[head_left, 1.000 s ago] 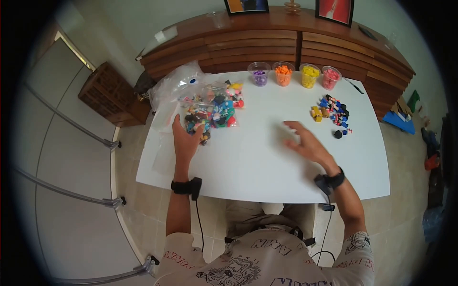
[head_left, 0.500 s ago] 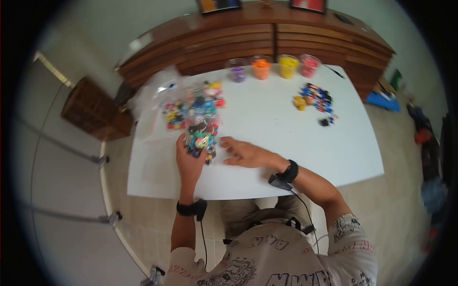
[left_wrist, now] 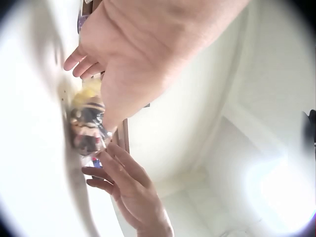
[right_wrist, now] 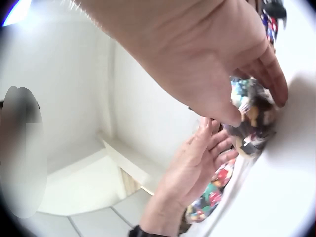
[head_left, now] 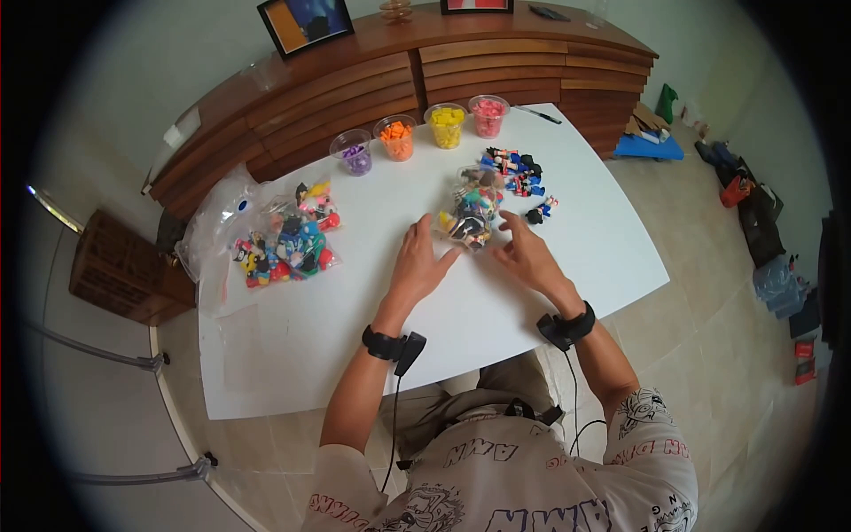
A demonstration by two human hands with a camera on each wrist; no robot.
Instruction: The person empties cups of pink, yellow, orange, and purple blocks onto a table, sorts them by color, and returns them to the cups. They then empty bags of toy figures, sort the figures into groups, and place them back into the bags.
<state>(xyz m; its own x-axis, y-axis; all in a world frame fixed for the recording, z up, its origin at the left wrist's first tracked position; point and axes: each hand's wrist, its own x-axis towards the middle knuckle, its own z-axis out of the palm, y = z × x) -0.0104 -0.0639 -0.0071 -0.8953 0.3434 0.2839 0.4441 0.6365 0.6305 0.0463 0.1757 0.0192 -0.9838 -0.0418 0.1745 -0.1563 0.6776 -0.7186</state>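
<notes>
In the head view a clear bag of mixed small figures lies on the white table, between two hands. To its left, the left hand has extended fingers and its thumb out near the bag's lower edge. At its right side the right hand is spread, fingertips at the bag. From the right wrist, the right hand has thumb and fingers on either side of the bag; firm contact is unclear. The left wrist view shows the left hand beside the blurred bag.
More bagged figures and a crumpled plastic bag lie at the left. Cups of purple, orange, yellow and pink pieces line the back. Loose figures and a pen are at right.
One bag of figures has moved from the left pile to the right, beside the loose figures. Both hands have moved right with it, and the left hand's fingers have come away from their hold.
</notes>
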